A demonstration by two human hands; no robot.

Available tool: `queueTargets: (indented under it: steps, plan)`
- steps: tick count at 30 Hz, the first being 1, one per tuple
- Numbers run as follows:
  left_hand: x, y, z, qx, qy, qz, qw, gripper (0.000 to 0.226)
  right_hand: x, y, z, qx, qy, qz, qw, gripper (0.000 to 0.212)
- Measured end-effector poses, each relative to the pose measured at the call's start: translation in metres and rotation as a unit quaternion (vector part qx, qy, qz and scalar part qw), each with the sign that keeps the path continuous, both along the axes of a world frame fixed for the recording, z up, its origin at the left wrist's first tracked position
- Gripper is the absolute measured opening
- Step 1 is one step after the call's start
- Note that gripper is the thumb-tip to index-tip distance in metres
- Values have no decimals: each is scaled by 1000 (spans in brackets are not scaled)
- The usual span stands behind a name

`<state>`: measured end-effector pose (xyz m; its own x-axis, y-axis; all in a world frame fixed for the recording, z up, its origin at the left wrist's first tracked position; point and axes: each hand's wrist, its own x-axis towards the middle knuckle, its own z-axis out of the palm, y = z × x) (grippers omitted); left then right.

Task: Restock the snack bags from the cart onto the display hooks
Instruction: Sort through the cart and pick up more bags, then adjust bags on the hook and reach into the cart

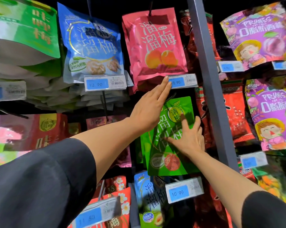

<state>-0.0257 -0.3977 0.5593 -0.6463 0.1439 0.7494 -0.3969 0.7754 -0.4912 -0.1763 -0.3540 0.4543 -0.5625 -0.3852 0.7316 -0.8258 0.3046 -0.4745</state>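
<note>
Our black sleeves [40,178] fill the foreground. Our right hand [189,139] presses spread fingers on the green bag [170,155], seemingly hanging on a hook. Farther up, our left hand [151,109], fingers straight, touches the price tag [182,81] under the pink bag [155,45].

- A dark, almost black back panel [109,7] is seen behind the display.
- A grey metal upright [205,66] is set between two display bays, leaning in the wide-angle view.
- Blue-and-white price tags [105,83] are mounted along the rows.
- The packaging fronts are lit brightly from the front.
</note>
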Motion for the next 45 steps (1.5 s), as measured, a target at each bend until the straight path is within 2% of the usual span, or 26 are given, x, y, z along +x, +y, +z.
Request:
queueTargets:
  steps: [4,8,10,12,14,16,20,25,28,30,32,35,38,42,45]
  plan:
    - [2,5,-10,13,0,30,999,93,16,14,-9,7,3,20,1000,95]
    - [9,22,-51,98,-23,30,994,91,43,49,-24,19,8,42,999,89]
    - [10,36,-84,152,-33,-19,988,86,55,71,-36,20,14,34,999,84]
    - [4,51,-127,199,-36,-116,972,77,64,98,-57,26,25,11,999,77]
    - [-2,71,-178,253,-33,-219,942,69,67,126,-87,43,26,-21,998,74]
    - [-5,98,-231,332,-39,-297,894,65,67,157,-127,78,6,-68,995,71]
    - [-6,154,-340,490,-102,-354,790,60,65,227,-217,170,-89,-150,970,65]
    - [-9,211,-481,640,-243,-268,678,45,55,323,-340,256,-258,-201,910,46]
    - [-11,234,-549,684,-314,-190,630,54,55,375,-408,308,-348,-243,851,49]
    - [-18,240,-585,724,-321,-139,595,57,54,400,-450,342,-398,-255,812,51]
    - [-29,241,-609,778,-298,-89,546,54,48,411,-487,354,-440,-238,790,51]
    - [-46,234,-623,831,-244,13,499,54,32,401,-527,356,-476,-195,780,50]
    - [-66,220,-643,865,-193,116,448,55,5,371,-552,359,-470,-135,795,37]
    - [-86,213,-664,879,-139,206,406,42,-37,325,-576,354,-458,-54,814,33]
    - [-93,214,-687,877,-99,230,410,58,-59,298,-591,356,-443,-9,823,35]
